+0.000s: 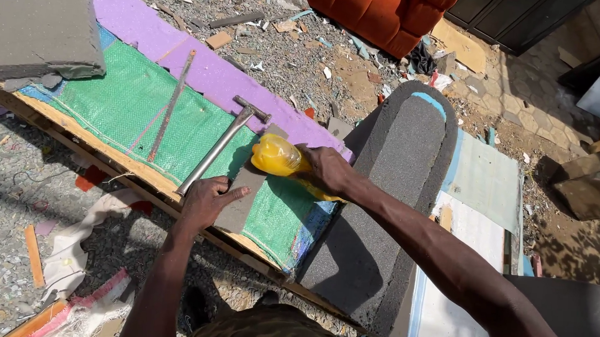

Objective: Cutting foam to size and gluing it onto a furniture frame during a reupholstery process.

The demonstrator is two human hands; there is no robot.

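My right hand [327, 170] grips a yellow plastic bottle [277, 155] tipped on its side, its end over a small grey foam strip [241, 198]. My left hand [207, 199] lies flat on that strip, pressing it onto the green woven cloth [127, 107] that covers a wooden bench. A metal hammer [221, 143] lies on the cloth just above my left hand. A long grey foam piece [386, 192] with a rounded top leans by my right arm.
A thin metal rule [170, 105] lies on the green cloth. A purple sheet [203, 66] runs along the bench's far edge, and a grey foam slab [36, 22] sits top left. Gravel with scraps surrounds the bench; an orange sofa [381, 14] stands behind.
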